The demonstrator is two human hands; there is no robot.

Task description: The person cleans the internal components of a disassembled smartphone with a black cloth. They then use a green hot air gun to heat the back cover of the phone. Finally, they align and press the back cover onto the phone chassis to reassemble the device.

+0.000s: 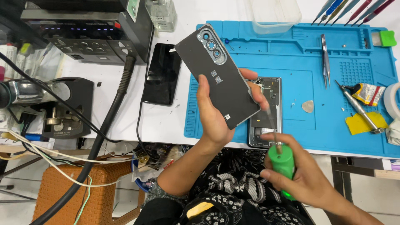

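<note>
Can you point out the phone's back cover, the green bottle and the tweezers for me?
Back cover [227,81]: head view, middle of its dark inner face.
Green bottle [281,163]: head view, on its green body below the nozzle.
Tweezers [325,62]: head view, midway along the metal arms, on the blue mat.

Left hand [214,118] grips back cover [216,75] (inner side up).

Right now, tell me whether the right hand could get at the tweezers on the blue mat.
Probably not: the right hand grips a green tool. The tweezers lie uncovered on the blue mat.
</note>
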